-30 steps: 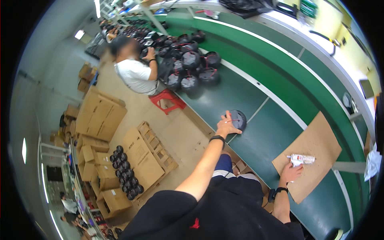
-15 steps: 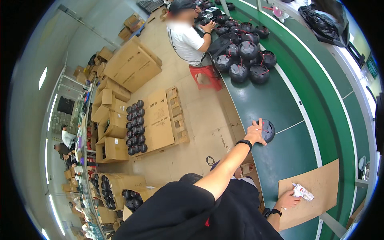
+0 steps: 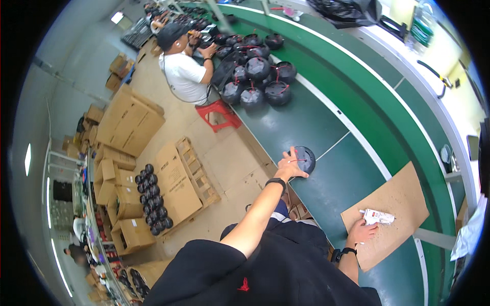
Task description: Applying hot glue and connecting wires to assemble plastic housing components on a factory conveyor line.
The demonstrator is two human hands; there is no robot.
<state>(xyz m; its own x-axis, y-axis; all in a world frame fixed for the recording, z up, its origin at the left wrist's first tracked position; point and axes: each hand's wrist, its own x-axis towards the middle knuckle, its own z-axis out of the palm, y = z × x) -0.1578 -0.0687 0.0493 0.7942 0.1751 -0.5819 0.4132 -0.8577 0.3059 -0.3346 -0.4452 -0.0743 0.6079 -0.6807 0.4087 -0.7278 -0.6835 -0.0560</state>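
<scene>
My left hand (image 3: 291, 166) reaches out over the green tabletop, its thumb and fingers spread round the near side of a black round shell (image 3: 306, 161). A thin red wire runs across the shell's dark open face. Lower right, my right hand (image 3: 361, 232) rests at a brown cardboard sheet (image 3: 403, 196), fingers curled against a crumpled white squeeze tube (image 3: 378, 217). The tube has a narrow nozzle at its left end. Part of the right hand's fingers is hidden at the tube.
Many black shells (image 3: 258, 69) with red wires are heaped farther up the bench. A co-worker (image 3: 184, 71) sits beside them on a red stool (image 3: 217, 113). A green conveyor strip (image 3: 367, 112) runs along the bench. Left are a pallet (image 3: 196, 171) and cartons (image 3: 130, 120).
The view has swung, so the bench and co-worker appear farther left. My left hand stays at the black shell and my right hand at the white tube.
</scene>
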